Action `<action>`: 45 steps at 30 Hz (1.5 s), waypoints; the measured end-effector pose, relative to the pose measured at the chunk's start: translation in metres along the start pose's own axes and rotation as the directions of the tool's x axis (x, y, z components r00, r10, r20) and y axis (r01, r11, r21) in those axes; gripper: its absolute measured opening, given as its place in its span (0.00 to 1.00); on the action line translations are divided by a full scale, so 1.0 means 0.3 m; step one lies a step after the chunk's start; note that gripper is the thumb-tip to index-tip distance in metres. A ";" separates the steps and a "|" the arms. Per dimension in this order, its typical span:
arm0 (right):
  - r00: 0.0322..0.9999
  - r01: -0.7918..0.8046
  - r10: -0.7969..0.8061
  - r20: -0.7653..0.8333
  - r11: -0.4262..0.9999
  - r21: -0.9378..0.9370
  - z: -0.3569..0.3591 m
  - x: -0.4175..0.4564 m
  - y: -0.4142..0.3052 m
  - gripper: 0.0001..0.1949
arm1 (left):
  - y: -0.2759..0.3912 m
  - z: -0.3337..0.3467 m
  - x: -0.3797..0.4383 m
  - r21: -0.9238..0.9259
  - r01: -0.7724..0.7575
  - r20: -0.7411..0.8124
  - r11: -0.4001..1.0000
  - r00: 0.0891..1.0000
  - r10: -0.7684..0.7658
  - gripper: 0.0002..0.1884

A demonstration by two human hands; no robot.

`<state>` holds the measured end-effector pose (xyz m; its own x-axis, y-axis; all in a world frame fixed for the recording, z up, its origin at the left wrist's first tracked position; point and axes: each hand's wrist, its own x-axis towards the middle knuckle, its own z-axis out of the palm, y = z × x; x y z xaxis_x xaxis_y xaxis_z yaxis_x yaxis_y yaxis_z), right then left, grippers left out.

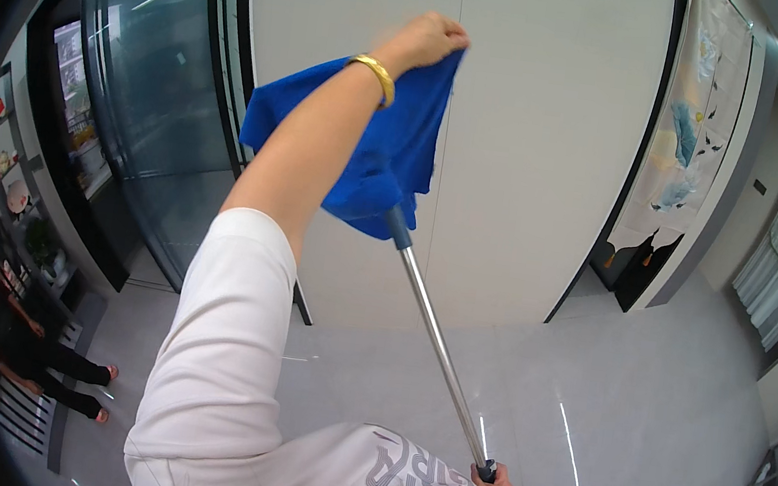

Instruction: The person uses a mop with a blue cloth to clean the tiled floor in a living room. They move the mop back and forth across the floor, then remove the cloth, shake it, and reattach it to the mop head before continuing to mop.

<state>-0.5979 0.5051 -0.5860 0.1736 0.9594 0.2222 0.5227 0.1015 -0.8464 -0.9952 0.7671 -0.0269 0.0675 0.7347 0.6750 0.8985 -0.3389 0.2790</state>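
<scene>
My left hand (432,37), raised high with a gold bangle (378,75) on the wrist, pinches the upper right corner of a blue cloth (406,132). The cloth spreads behind my forearm and drapes over the top end of a metal pole (434,321). A dark blue-grey connector (398,226) joins the pole to whatever the cloth hides there. Low in the picture, my right hand (497,481) grips the pole's lower end at a dark collar (486,470). The pole leans up and to the left, apart from the floor.
A pale wall panel (517,149) rises in front. Glass sliding doors (155,68) stand left; a printed door curtain (687,127) hangs right. Another person (34,345) is by a slatted railing (21,424) at lower left. Grey glossy floor (653,406) reflects light.
</scene>
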 end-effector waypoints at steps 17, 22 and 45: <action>0.994 -0.108 0.088 0.063 0.842 0.529 0.042 0.243 -0.495 0.14 | 0.221 0.356 -0.912 -0.490 0.132 0.568 0.861 0.798 0.201 0.17; 0.959 0.032 -0.203 0.199 0.773 0.633 0.110 0.304 -0.541 0.18 | 0.300 0.467 -0.814 -0.870 0.410 0.457 0.275 0.878 0.138 0.16; 0.875 -0.234 0.033 0.482 0.902 0.363 0.178 0.226 -0.278 0.09 | 0.277 -0.187 -0.124 -0.620 -0.062 -0.040 0.782 0.998 0.048 0.15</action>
<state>-0.6744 0.5757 -0.5264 -0.2332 0.9701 -0.0668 0.1274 -0.0376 -0.9911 -0.9474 0.6785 0.0094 0.0929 0.6936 0.7143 0.4298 -0.6751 0.5996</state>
